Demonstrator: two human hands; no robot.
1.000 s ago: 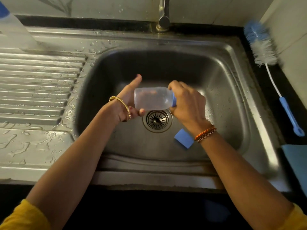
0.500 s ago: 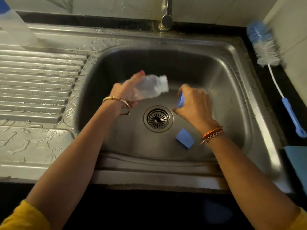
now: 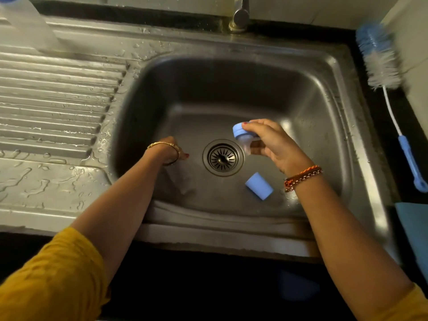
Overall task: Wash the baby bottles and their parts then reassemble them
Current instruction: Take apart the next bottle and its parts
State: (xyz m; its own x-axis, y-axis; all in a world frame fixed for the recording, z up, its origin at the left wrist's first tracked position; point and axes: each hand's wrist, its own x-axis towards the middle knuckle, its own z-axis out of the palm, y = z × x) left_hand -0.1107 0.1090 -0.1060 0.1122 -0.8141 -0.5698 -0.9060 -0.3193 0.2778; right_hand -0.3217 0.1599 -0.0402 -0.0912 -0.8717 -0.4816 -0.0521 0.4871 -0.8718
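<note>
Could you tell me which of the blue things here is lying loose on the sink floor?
The blue block, near the drain. The blue collar is in the right hand; the brush lies outside.

Home kitchen, wash station. Indicators: stainless steel sink [image 3: 361, 140] with a single basin and central drain [image 3: 223, 158]; ribbed, wet drainboard [image 3: 55, 107] on the left; tap [image 3: 239, 15] at the far rim; dark counter [image 3: 379, 126]; tiled wall behind; bottle brush [image 3: 382, 66] lying on the right.
</note>
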